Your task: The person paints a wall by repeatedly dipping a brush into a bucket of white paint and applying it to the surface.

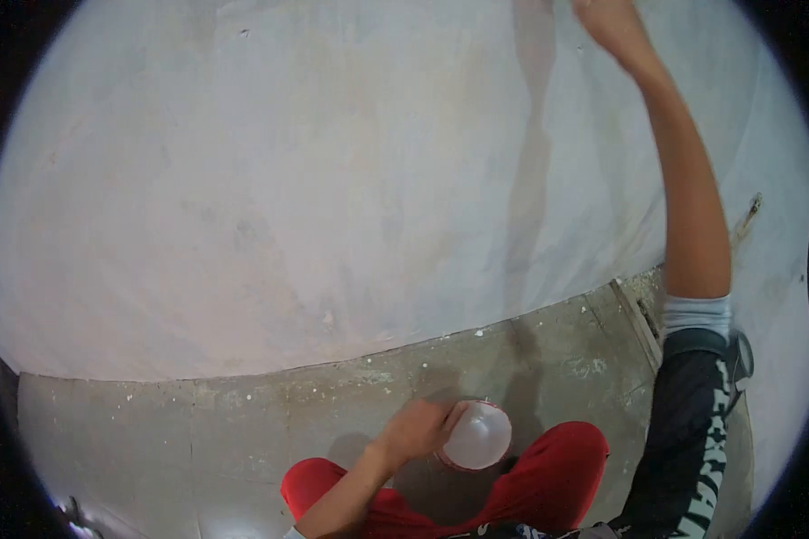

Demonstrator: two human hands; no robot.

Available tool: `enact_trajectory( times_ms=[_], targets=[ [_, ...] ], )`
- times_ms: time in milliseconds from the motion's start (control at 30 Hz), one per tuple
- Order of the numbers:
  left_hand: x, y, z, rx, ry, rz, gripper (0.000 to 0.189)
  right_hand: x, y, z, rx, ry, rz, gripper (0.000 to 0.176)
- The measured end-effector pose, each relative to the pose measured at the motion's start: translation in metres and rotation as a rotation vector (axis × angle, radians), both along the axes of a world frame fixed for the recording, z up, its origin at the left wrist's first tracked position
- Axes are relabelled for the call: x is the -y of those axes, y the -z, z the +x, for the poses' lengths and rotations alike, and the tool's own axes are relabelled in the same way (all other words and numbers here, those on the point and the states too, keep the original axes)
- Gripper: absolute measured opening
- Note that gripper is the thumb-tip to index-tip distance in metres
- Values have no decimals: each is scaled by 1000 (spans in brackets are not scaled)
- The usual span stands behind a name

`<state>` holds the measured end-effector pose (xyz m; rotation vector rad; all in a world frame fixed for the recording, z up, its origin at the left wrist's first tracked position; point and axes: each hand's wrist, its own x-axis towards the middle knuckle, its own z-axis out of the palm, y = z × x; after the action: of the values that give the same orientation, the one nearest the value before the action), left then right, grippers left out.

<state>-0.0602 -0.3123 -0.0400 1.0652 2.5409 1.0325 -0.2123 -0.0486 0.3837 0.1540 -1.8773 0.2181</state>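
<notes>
My left hand (418,429) is closed on the rim of a round tub (476,436) with a reddish edge and a pale, whitish inside. The tub is low between my knees, over the floor. High at the top edge of the view, my right hand (613,25) is raised in front of the pale wall (333,180). Its fingers look curled, but their tips are cut off by the frame, so I cannot tell what they hold. The right arm stretches up from a dark sleeve with light lettering.
Grey floor (243,422) with white specks runs along the wall's foot. My knees in red trousers (557,467) flank the tub. At the right are a side wall (782,359), a small fitting (753,207) sticking out of it, and a strip of wood (636,323) by the corner.
</notes>
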Motion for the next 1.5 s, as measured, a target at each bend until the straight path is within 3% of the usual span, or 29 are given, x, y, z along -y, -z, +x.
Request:
enact_trajectory(
  times_ms=[33,67,200,267,333,367,400,433,500,533,600,700,733,800,867,1000,1067,1133,1267,1500],
  targets=[
    [1,-6,3,56,8,61,30,-34,14,-53,-32,75,81,36],
    [2,-10,5,111,17,120,31,-15,60,-57,-46,13,35,36],
    [-2,-3,16,295,86,86,31,34,235,-24,101,-157,-93,26],
    [-12,41,20,267,374,-69,35,33,256,-5,212,-183,-113,26],
    [-23,71,36,276,437,-42,40,31,262,22,322,-204,-140,28],
    [-26,74,44,164,513,45,40,30,256,40,580,-155,-211,28],
    [-30,74,54,54,586,138,42,28,255,57,840,-103,-282,28],
    [-33,66,66,79,597,142,42,20,263,73,862,-89,-292,28],
    [-38,45,85,184,774,228,40,4,280,104,1259,-286,-319,30],
    [-34,37,90,211,784,233,40,3,288,117,1281,-274,-334,30],
    [-22,24,104,235,953,55,44,2,305,154,1510,-160,-160,30],
    [-2,13,97,325,1025,-67,45,7,328,173,1848,-159,-106,30],
    [8,21,97,257,949,-37,42,10,344,179,1883,-146,-139,30],
    [24,30,91,194,863,3,39,11,384,179,1961,-252,137,32],
    [36,28,87,92,808,-320,28,21,432,181,2078,-215,207,32],
    [46,12,86,213,845,-415,23,43,506,189,2058,-287,258,24],
    [45,4,86,158,788,-383,20,48,535,189,1990,-250,406,23],
    [46,7,92,77,721,-395,21,51,561,195,1880,-257,393,21],
    [39,-4,97,-15,614,-507,25,54,584,194,1686,-285,363,17],
    [28,-5,109,-11,510,-547,29,45,628,194,1587,-393,359,19]
  ],
)
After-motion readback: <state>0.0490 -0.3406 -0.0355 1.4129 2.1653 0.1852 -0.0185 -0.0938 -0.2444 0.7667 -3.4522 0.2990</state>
